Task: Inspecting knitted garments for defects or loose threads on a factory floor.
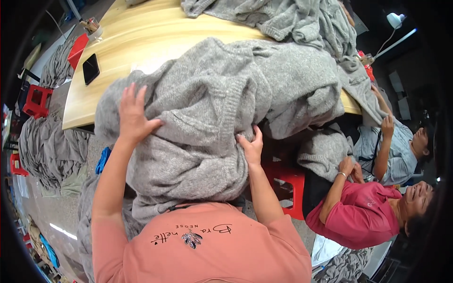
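Note:
A bulky grey knit sweater [188, 122] with a ribbed band lies bunched over the table's near edge and across my lap. My left hand [134, 115] rests on its left side, fingers spread and thumb stretched out over the cloth. By the lower end of the ribbed band, my right hand [251, 147] grips a fold, with the thumb on top and some fingers hidden. More grey knitwear [302, 80] is heaped against the sweater on the right, and I cannot tell where one piece ends.
On the wooden table [141, 30] lie a black phone [91, 69] and another grey knit pile [278, 19]. At right sit a person in red [354, 214] and one in light blue [389, 151], near a red stool [290, 188]. Grey heaps [52, 151] cover the floor at left.

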The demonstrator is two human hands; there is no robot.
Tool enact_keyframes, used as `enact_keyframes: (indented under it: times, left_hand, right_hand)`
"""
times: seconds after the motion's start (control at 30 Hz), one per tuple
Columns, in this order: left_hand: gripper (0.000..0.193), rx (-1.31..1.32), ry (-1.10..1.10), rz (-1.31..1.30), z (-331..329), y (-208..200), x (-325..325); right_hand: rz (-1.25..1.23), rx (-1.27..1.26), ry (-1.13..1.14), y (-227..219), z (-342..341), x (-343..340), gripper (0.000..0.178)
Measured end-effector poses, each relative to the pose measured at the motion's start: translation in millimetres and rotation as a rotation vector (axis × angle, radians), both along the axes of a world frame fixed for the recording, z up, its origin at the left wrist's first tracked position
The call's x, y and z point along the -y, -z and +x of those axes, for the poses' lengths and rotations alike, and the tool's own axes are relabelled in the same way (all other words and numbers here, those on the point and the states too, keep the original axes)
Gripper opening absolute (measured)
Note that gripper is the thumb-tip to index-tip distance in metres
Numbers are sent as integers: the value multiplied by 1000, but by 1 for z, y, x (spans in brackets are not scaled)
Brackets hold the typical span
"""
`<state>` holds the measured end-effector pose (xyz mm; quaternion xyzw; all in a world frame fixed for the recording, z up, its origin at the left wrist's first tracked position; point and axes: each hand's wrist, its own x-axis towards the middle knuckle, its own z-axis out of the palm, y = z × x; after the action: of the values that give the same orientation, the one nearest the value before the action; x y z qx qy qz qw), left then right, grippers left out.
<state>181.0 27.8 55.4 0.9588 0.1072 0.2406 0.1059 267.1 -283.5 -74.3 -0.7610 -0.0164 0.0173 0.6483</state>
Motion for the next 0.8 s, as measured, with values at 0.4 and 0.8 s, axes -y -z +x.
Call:
enact_keyframes:
  times: [0.4, 0.8]
  left_hand:
    - [34, -124, 225, -1152, 0, 117, 68]
    - [54, 221, 271, -2195, -29, -27, 49]
  right_hand:
    - [528, -538, -468, -25, 5, -23, 54]
    - [893, -135, -638, -98, -43, -23, 86]
